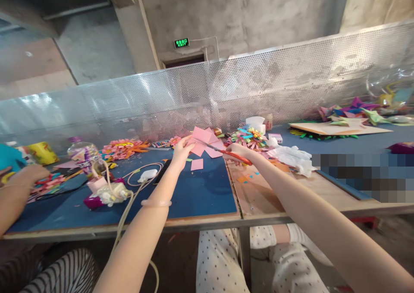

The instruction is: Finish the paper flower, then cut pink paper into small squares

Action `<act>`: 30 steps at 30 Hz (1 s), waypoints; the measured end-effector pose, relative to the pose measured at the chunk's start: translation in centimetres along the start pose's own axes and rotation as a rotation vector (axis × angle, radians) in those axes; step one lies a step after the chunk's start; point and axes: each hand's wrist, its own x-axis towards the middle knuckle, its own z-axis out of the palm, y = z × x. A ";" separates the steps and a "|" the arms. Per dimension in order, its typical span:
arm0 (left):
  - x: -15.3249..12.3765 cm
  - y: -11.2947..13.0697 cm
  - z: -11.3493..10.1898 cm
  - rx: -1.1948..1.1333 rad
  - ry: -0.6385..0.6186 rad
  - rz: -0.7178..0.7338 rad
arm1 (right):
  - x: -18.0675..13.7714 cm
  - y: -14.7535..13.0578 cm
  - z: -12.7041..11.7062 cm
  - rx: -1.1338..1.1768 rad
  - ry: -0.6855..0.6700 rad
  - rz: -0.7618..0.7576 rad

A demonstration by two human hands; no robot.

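My left hand (182, 148) pinches a sheet of pink paper (201, 135) by its left side, above the blue tabletop. In my right hand (238, 150) is a pair of scissors with red handles (243, 159); the fingers are wrapped round the handles. The scissor blades (208, 145) point left and lie across the pink paper near my left fingers. More pink paper (216, 149) shows just behind the blades. A small pink square (197, 164) lies on the table below them.
Pink and orange paper pieces (121, 149) lie at the left, near a plastic bottle (80, 150) and a power strip with cables (111, 193). A white plastic bag (293, 157) sits at the right. Another person's hand (32, 174) is at far left. A perforated metal screen (174, 99) stands behind.
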 end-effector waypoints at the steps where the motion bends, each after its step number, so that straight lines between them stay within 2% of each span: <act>1: 0.0 0.0 0.0 -0.005 -0.006 0.000 | -0.1 -0.1 0.0 -0.004 0.007 -0.009; 9: 0.1 -0.3 -0.1 -0.021 -0.008 -0.006 | 0.1 0.0 0.1 0.021 0.022 0.023; 30: 0.2 -0.5 -0.3 -0.031 -0.014 0.004 | -0.2 -0.1 -0.4 -0.127 0.046 -0.026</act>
